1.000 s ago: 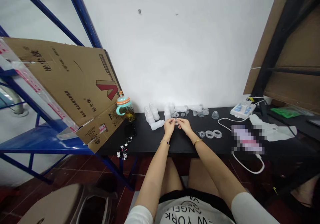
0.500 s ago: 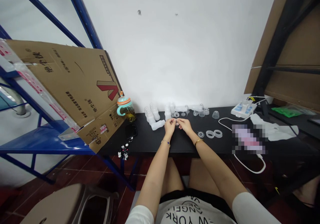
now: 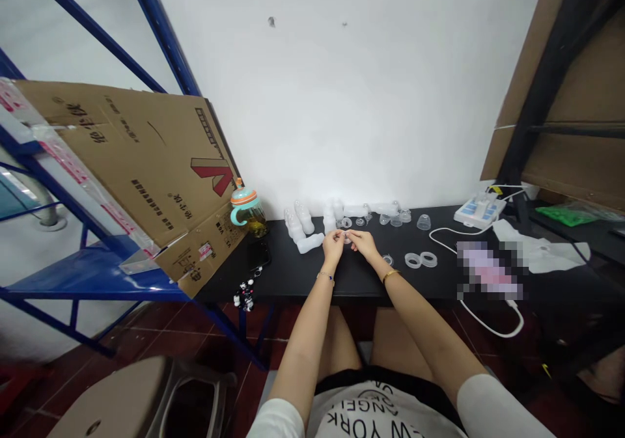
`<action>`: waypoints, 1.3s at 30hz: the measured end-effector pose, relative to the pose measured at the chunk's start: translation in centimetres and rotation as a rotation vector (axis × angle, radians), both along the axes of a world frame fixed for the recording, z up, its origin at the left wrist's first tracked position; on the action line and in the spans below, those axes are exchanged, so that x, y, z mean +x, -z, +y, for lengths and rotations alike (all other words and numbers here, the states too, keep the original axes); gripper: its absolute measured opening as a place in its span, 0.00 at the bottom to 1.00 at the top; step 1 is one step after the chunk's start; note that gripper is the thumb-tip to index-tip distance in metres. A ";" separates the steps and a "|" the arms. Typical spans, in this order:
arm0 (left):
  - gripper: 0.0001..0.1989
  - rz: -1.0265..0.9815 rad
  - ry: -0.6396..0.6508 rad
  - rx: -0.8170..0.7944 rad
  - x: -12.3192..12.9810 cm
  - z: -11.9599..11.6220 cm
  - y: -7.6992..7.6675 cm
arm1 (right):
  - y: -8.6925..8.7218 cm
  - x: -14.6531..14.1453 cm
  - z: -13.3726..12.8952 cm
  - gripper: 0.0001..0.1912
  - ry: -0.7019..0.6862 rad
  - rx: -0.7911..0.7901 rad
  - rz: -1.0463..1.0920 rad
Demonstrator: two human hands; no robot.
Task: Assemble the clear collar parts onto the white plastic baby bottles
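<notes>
My left hand (image 3: 333, 246) and my right hand (image 3: 365, 244) meet above the black table. Fingertips of both are pinched around a small translucent ring-shaped piece (image 3: 347, 239), mostly covered by the fingers. Several frosted white bottles (image 3: 303, 217) stand and lie just beyond and left of my left hand, one lying bottle (image 3: 310, 243) close beside it. To the right of my right wrist lie two translucent rings (image 3: 413, 260), while a smaller ring (image 3: 388, 260) is partly hidden behind that wrist. Several clear dome-shaped pieces (image 3: 396, 220) sit along the wall.
A lidded jug (image 3: 249, 210) of dark liquid and a black phone (image 3: 258, 254) with a beaded charm are at left, beside a large cardboard sheet (image 3: 146, 158). Right of me are a power strip (image 3: 477, 211), a white cable (image 3: 442, 236), a blurred-out object and white film (image 3: 547, 249).
Both hands stay together with the small piece between them. My right wrist now covers more of the small ring beside it. The whole view has shifted slightly.
</notes>
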State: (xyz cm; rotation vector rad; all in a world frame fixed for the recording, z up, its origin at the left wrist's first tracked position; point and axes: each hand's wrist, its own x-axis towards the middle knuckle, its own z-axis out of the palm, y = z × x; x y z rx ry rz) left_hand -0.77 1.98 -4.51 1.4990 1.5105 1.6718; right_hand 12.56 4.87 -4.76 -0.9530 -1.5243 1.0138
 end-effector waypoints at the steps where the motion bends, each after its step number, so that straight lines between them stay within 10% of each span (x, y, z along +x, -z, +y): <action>1: 0.07 0.000 0.001 0.001 0.0 0.0 0.0 | -0.1 0.0 -0.1 0.21 -0.001 -0.001 0.000; 39: 0.11 -0.050 0.022 0.025 0.1 -0.4 -0.4 | -0.7 -0.2 -0.6 0.21 -0.058 -0.086 0.152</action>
